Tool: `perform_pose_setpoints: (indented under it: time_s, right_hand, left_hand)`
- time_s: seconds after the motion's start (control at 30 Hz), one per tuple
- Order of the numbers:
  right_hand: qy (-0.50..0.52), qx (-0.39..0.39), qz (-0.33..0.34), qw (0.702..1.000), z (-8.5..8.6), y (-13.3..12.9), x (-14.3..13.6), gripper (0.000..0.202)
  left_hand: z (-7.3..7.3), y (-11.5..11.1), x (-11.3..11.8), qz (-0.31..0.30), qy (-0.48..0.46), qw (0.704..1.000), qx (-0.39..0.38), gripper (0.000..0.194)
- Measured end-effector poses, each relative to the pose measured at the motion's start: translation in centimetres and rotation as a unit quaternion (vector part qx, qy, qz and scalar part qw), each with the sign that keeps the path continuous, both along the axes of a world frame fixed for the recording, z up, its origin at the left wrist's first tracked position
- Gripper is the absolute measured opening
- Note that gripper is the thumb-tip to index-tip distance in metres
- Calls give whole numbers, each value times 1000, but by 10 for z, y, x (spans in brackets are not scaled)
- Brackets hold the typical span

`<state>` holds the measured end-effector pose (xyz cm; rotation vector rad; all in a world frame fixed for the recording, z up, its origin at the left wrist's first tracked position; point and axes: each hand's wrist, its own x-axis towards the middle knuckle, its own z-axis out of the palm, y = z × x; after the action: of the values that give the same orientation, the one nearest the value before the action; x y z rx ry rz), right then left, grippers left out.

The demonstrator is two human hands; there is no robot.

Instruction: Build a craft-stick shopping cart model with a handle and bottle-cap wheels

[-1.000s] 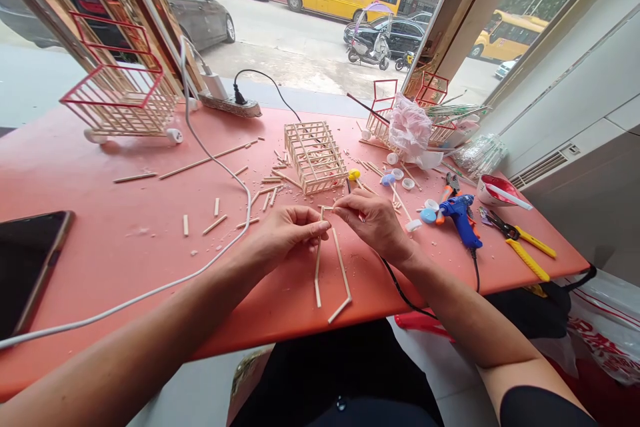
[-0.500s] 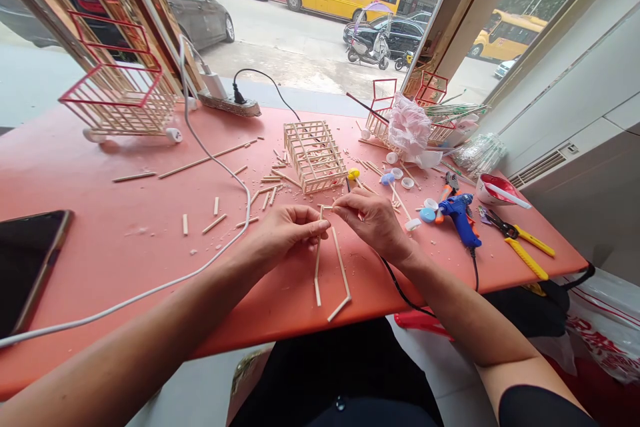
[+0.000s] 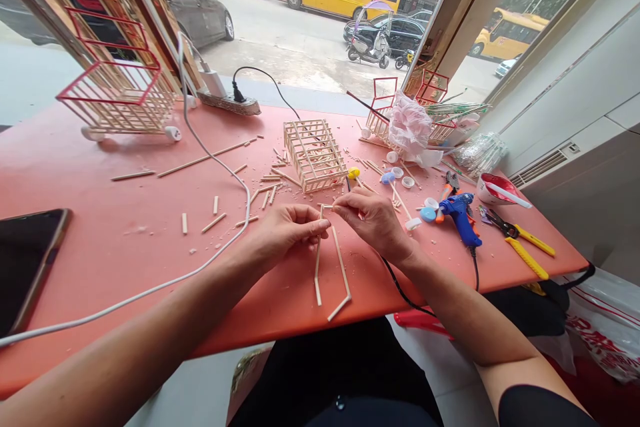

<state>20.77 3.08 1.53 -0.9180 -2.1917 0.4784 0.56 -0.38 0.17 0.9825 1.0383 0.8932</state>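
Note:
My left hand [image 3: 299, 229] is closed, thumb and fingers pinching a bent wooden stick piece [image 3: 317, 267] whose lower end angles toward the table's front edge. Between thumb and fingertips, my right hand [image 3: 369, 221] grips a short wooden stick [image 3: 327, 206] that meets the top of the left piece. Whether the two are joined cannot be made out. A second bent stick piece [image 3: 342, 265] lies on the table just below my right hand. Beyond both hands stands a small basket frame of wooden sticks [image 3: 315, 156].
Cut sticks [image 3: 214, 223] and crumbs are scattered around. A blue glue gun [image 3: 460, 219], yellow-handled pliers [image 3: 525, 247] and bottle caps [image 3: 428, 215] lie right. A red-rimmed mini cart [image 3: 115, 97] stands back left. A white cable [image 3: 200, 272] crosses the table near a phone [image 3: 30, 267].
Both hands and the stick pieces stay in the same place. The view has shifted very slightly; nothing else visibly differs.

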Motion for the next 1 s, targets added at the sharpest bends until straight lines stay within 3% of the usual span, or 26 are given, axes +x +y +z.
perform_pose_setpoints:
  time_s: [1.0]
  right_hand:
    - [16,18,9,1000,0,-1,-1,14]
  left_hand:
    - [-1,-1,0,0,-10,1000,21,37]
